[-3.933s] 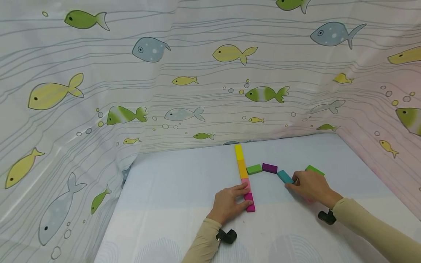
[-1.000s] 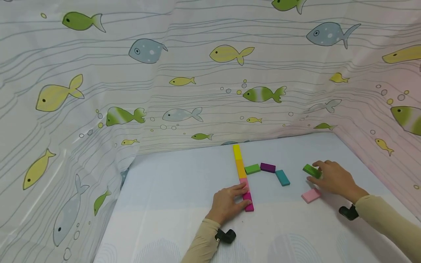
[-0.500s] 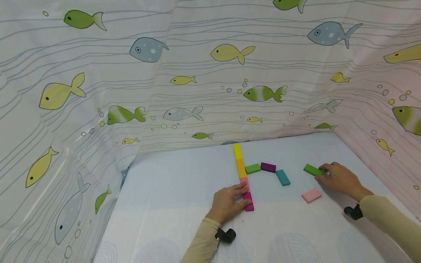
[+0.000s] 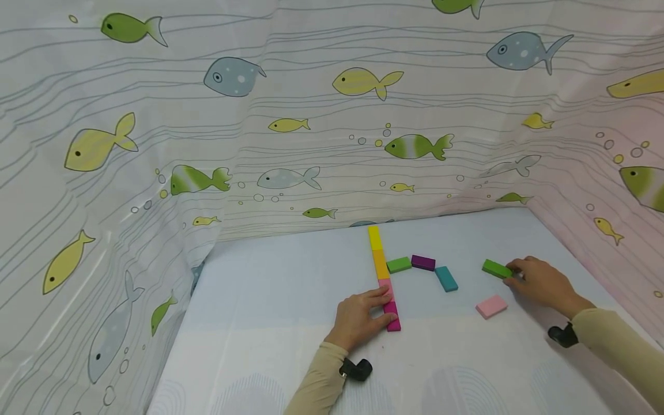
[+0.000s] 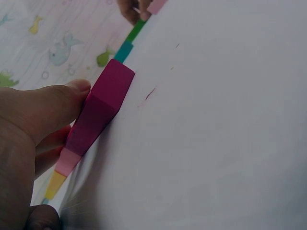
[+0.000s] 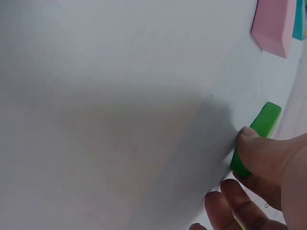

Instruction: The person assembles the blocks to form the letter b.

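Note:
Yellow (image 4: 375, 238), orange (image 4: 381, 264), pink (image 4: 384, 283) and magenta (image 4: 393, 325) rectangular blocks lie end to end in a straight row. My left hand (image 4: 358, 320) rests along the row's left side, its fingertips at the pink block and its thumb against the magenta one, as the left wrist view shows. From the row's right side, a light green block (image 4: 399, 265), a purple block (image 4: 423, 263) and a teal block (image 4: 446, 279) curve away. Farther right, my right hand (image 4: 542, 282) pinches one end of a green block (image 4: 496, 268) between thumb and fingers.
A separate pink block (image 4: 491, 306) lies nearer me than the green one. The pale table (image 4: 270, 288) is backed by a fish-print curtain (image 4: 301, 150). Each wrist carries a small black camera, one on the left (image 4: 357, 369) and one on the right (image 4: 563, 334).
My right hand has left the teal block, which now lies turned more lengthwise, and has taken hold of the green block, shifting it slightly right. My left hand has stayed at the row.

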`<state>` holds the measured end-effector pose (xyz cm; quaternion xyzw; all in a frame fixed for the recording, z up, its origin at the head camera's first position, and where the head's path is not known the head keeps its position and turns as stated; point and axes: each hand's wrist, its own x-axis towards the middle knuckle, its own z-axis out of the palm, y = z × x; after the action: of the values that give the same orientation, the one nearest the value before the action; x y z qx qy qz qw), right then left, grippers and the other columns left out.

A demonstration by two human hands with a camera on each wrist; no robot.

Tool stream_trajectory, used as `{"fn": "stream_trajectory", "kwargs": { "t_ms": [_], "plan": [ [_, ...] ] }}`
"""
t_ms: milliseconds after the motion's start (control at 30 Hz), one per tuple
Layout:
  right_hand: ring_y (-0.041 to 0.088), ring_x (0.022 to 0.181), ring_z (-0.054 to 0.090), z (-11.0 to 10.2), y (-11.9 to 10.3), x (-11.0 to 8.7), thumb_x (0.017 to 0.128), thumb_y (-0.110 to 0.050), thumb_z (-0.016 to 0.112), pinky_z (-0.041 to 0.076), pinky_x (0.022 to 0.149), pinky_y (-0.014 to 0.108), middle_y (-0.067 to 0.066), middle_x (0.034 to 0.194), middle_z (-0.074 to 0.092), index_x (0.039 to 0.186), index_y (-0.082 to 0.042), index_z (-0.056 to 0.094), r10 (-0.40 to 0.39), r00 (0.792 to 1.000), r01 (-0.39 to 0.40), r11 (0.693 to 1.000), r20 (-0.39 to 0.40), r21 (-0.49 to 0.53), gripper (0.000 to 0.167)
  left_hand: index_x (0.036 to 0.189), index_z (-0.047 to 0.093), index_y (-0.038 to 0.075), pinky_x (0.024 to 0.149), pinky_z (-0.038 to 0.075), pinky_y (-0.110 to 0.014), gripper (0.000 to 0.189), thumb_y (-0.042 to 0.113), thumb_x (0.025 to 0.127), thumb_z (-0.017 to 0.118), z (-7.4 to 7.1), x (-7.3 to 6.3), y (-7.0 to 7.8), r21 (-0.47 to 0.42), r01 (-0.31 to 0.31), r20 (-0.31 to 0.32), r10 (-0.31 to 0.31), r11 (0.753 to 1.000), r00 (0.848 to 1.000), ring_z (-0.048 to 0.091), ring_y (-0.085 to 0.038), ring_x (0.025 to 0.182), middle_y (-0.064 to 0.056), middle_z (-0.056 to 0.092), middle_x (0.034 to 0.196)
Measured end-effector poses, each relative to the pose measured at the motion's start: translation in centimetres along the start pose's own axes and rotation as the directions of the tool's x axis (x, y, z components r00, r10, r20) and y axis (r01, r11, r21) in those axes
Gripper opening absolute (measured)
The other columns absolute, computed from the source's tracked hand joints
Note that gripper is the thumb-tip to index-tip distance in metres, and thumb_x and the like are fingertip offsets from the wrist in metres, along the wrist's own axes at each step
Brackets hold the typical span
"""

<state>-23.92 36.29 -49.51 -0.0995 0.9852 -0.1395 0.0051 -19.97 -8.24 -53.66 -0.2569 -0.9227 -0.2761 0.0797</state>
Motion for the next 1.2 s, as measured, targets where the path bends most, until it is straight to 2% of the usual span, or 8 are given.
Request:
{"fn": "stream_trajectory", "kwargs": {
  "t_ms": [300,467,633,700,767,933,1067,1200],
  "plan": [
    [0.038,0.088,0.071,-0.3,0.2,-0.4,0.091,-0.007,0.078,0.059,0.070,0.052,0.026,0.101,0.072,0.123,0.012,0.069,-0.022,1.000,0.022,1.000,-0.002,0.021,0.038,0.136,0.074,0.026,0.092,0.060,-0.030,0.046,0.046,0.094,0.078,-0.2,-0.1,0.1,0.005,0.005,0.018,-0.005,1.000,1.000,0.070,-0.015,0.127,0.015,0.068,0.143],
    [0.044,0.094,0.071,-0.3,0.6,-0.4,0.089,-0.002,0.077,0.060,0.074,0.057,0.026,0.105,0.073,0.124,0.007,0.070,-0.033,0.999,0.033,0.999,-0.015,0.009,0.037,0.135,0.074,0.025,0.092,0.061,-0.030,0.046,0.046,0.094,0.079,-0.3,-0.1,0.2,-0.001,-0.001,0.012,0.001,1.000,1.000,0.071,-0.016,0.127,0.014,0.069,0.143],
    [0.049,0.097,0.070,-0.4,0.8,-0.3,0.090,-0.004,0.078,0.059,0.076,0.061,0.031,0.110,0.071,0.135,0.009,0.062,-0.009,1.000,0.009,1.000,-0.002,0.009,0.050,0.135,0.075,0.024,0.093,0.061,-0.031,0.046,0.046,0.094,0.079,-0.4,-0.1,0.1,-0.004,-0.013,0.004,0.013,1.000,1.000,0.071,-0.016,0.127,0.013,0.069,0.142],
    [0.051,0.099,0.068,-0.4,0.8,-0.2,0.091,-0.011,0.079,0.058,0.076,0.063,0.035,0.113,0.068,0.139,0.013,0.055,0.026,1.000,-0.026,0.999,0.011,0.025,0.059,0.135,0.075,0.024,0.092,0.061,-0.031,0.046,0.046,0.094,0.079,-0.4,-0.1,0.0,-0.006,-0.018,0.000,0.018,1.000,1.000,0.071,-0.017,0.126,0.013,0.069,0.142],
    [0.053,0.100,0.066,-0.5,0.6,-0.1,0.091,-0.025,0.081,0.057,0.076,0.063,0.039,0.116,0.065,0.138,0.018,0.051,0.068,0.997,-0.069,0.997,0.025,0.041,0.071,0.135,0.075,0.024,0.092,0.061,-0.031,0.046,0.046,0.094,0.079,-0.4,-0.1,0.0,0.000,-0.020,-0.001,0.020,1.000,1.000,0.071,-0.017,0.126,0.013,0.069,0.142],
    [0.048,0.089,0.064,-0.9,-0.3,0.1,0.086,-0.069,0.076,0.056,0.065,0.055,0.043,0.110,0.060,0.125,0.024,0.054,0.185,0.982,-0.186,0.983,0.049,0.011,0.103,0.136,0.074,0.024,0.092,0.061,-0.030,0.046,0.046,0.095,0.078,-0.4,0.0,0.0,0.004,-0.017,0.001,0.017,1.000,1.000,0.071,-0.016,0.126,0.013,0.069,0.143],
    [0.039,0.077,0.058,-0.9,-1.0,0.0,0.085,-0.082,0.065,0.049,0.055,0.046,0.032,0.091,0.060,0.109,0.019,0.059,0.263,0.963,-0.260,0.965,0.067,-0.046,0.104,0.136,0.074,0.025,0.092,0.060,-0.030,0.046,0.046,0.095,0.077,-0.2,0.0,0.0,-0.007,-0.007,0.008,0.007,1.000,1.000,0.071,-0.017,0.127,0.014,0.068,0.143],
    [0.031,0.069,0.052,-0.7,-1.7,-0.1,0.086,-0.082,0.062,0.044,0.053,0.043,0.018,0.075,0.053,0.089,0.009,0.056,0.296,0.953,-0.292,0.954,0.063,-0.061,0.091,0.135,0.074,0.026,0.089,0.060,-0.030,0.046,0.046,0.094,0.079,0.0,-0.1,-0.1,-0.007,-0.007,-0.001,0.007,1.000,1.000,0.072,-0.017,0.125,0.014,0.069,0.143]
  ]
}}
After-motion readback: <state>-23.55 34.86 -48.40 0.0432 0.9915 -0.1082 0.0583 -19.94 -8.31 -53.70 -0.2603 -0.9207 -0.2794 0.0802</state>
